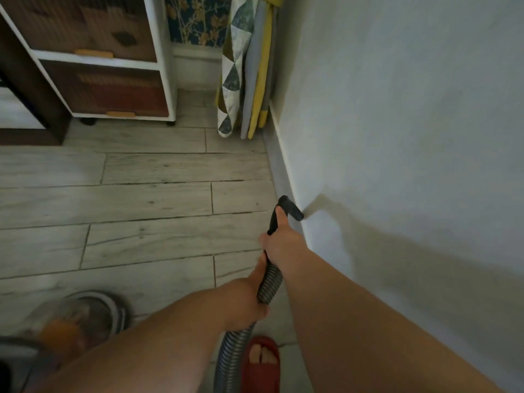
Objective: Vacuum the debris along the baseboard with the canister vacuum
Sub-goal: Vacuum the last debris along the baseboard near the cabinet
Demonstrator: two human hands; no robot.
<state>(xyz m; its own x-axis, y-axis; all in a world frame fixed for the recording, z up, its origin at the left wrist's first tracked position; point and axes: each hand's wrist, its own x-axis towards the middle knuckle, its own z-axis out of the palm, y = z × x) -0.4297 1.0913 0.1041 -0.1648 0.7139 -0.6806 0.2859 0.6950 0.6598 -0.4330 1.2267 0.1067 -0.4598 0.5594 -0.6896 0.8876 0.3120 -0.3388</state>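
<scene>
My right hand (282, 243) grips the black curved handle (285, 208) of the vacuum hose, whose open end points at the grey baseboard (279, 171) along the right wall. My left hand (249, 302) holds the ribbed grey hose (270, 283) just behind it; the hose runs down past my foot. The blurred canister vacuum (82, 316) sits on the floor at the lower left. No debris is clear enough to make out on the floor by the baseboard.
A white drawer unit (113, 61) with brown drawers stands at the back left. A folded ironing board with patterned cover (243, 75) leans in the far corner against the wall. My foot in a red slipper (262, 361) is at the bottom. Grey wood-look floor (141, 199) lies to the left.
</scene>
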